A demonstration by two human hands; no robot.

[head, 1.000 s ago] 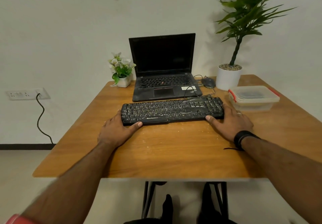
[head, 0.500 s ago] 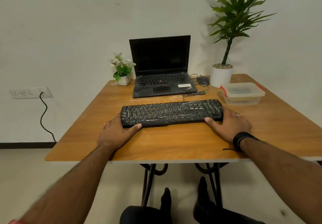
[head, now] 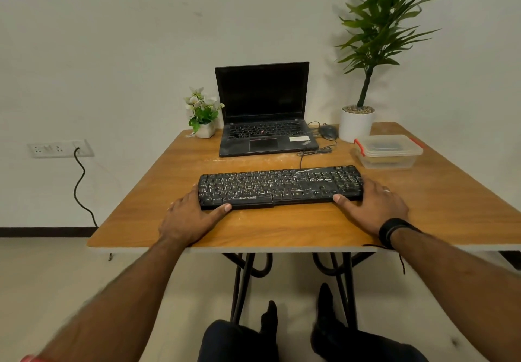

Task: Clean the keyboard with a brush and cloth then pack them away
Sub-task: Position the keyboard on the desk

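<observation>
A dusty black keyboard (head: pixel 280 187) lies flat across the middle of the wooden table (head: pixel 282 229). My left hand (head: pixel 189 216) grips its left end, thumb along the front edge. My right hand (head: pixel 372 203) holds the right end the same way, thumb on the front edge. A clear lidded plastic box with red clips (head: pixel 388 151) stands at the right rear of the table; something dark shows through its lid. No brush or cloth is plainly visible.
An open black laptop (head: pixel 265 124) sits behind the keyboard, with a mouse (head: pixel 328 132) and a loose cable (head: pixel 315 151) beside it. A small flower pot (head: pixel 204 113) is rear left and a tall plant in a white pot (head: pixel 356 123) rear right. Crumbs dust the tabletop.
The keyboard has been drawn toward the table's front edge, away from the laptop, with both hands still on its ends. My head has moved back, showing more floor and my legs.
</observation>
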